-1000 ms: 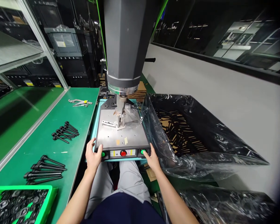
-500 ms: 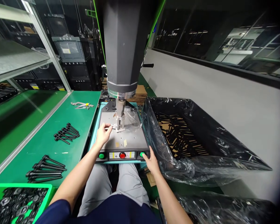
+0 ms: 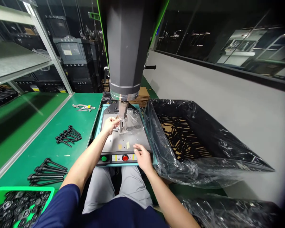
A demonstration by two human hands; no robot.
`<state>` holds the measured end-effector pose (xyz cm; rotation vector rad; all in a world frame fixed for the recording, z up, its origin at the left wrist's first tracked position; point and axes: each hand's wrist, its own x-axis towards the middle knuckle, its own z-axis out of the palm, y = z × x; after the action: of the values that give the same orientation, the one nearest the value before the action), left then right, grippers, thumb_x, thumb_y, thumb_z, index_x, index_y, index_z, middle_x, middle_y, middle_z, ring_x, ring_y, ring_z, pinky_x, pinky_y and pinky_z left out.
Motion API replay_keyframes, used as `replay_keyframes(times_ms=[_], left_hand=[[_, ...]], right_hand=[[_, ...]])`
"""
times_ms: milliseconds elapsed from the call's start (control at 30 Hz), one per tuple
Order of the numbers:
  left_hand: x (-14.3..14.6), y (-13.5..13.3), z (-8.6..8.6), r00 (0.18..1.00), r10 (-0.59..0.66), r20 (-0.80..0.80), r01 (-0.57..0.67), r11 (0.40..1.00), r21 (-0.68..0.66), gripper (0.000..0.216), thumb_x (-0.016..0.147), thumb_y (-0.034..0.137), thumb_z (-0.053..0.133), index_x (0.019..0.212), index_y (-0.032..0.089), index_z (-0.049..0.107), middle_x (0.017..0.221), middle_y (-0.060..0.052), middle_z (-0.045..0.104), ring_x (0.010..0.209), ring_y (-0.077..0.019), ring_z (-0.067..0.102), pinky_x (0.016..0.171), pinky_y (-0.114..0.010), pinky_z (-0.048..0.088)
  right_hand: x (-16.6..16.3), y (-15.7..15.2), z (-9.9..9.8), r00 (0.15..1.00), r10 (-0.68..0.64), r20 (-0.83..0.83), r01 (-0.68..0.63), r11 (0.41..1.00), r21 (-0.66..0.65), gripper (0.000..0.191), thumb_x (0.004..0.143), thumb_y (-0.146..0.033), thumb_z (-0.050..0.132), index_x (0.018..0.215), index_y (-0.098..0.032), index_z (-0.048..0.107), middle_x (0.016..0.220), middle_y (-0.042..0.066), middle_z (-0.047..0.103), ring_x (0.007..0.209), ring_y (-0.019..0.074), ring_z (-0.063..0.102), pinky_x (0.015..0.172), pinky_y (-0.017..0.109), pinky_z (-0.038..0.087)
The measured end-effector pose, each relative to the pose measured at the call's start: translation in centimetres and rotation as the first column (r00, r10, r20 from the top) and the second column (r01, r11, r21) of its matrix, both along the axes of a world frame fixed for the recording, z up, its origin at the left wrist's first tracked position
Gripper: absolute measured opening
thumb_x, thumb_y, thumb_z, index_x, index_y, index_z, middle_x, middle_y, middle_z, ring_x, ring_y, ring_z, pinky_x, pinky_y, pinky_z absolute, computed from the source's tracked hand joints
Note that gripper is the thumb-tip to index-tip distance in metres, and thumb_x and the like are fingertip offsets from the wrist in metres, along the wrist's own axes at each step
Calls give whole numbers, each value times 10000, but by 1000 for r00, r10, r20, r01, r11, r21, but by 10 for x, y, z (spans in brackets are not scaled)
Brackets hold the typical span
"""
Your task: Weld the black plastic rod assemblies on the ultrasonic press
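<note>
My left hand (image 3: 110,125) is at the small metal fixture (image 3: 123,129) under the tool head (image 3: 123,109) of a grey bench press machine (image 3: 124,47). Its thumb and fingertips are pinched together beside the fixture; what they hold is too small to make out. My right hand (image 3: 143,157) hovers over the front right edge of the metal base plate (image 3: 111,142), fingers extended and apart from anything. It hides the right green button. The left green button (image 3: 104,158) and the red button (image 3: 125,157) show on the front panel.
On the green table (image 3: 78,123) to the left lie black threaded stakes (image 3: 48,172), a second stake bunch (image 3: 67,136) and pliers (image 3: 83,107). A green bin (image 3: 52,193) holds black parts. At right stands a plastic-lined box (image 3: 161,133) with black pieces inside.
My right hand has lifted off the right green button and moved left and inward. My left hand has moved up and right, closer to the tool head.
</note>
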<state>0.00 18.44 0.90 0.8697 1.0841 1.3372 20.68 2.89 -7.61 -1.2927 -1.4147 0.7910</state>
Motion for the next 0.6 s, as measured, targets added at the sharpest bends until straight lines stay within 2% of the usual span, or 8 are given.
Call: replay_keyframes(times_ms=[167,300,400,467,600], left_hand=[[2,3,0,1000,-2,28,1,1000,9,510,511,264,896,675,187,419,562,54,547,554,-102,627,504,-173,414],[2,4,2,998,-8,56,8,1000,-11,465,530,223,868,674,185,428,559,49,560,554,-102,630,505,-169,411],[0,5,5,998,-8,63,8,1000,-10,451,543,213,860,675,186,429,557,51,566,546,-100,626,500,-169,409],[-1,6,9,997,-12,72,12,1000,-2,440,553,213,856,676,185,434,580,37,593,546,-97,624,503,-176,420],[-3,10,22,992,-46,120,44,999,11,424,585,219,855,688,182,445,642,11,638,571,-94,633,533,-190,457]], right_hand=[[-59,34,19,966,256,35,-258,963,82,288,885,-209,505,1126,-223,661,1103,61,723,1022,203,686,831,338,581],[-95,66,26,944,316,94,-327,936,135,299,857,-121,497,1083,-215,669,1103,61,714,1044,204,668,900,364,550],[-107,88,31,956,236,175,-270,940,210,249,840,-90,482,938,-200,683,999,62,702,982,208,657,916,368,529],[-108,102,37,974,122,191,-171,950,263,265,842,-82,455,908,-201,682,983,65,678,981,206,645,934,361,515],[-100,123,51,979,-110,174,42,934,355,334,857,-89,413,1042,-168,679,1138,122,609,1130,220,583,1044,365,448]])
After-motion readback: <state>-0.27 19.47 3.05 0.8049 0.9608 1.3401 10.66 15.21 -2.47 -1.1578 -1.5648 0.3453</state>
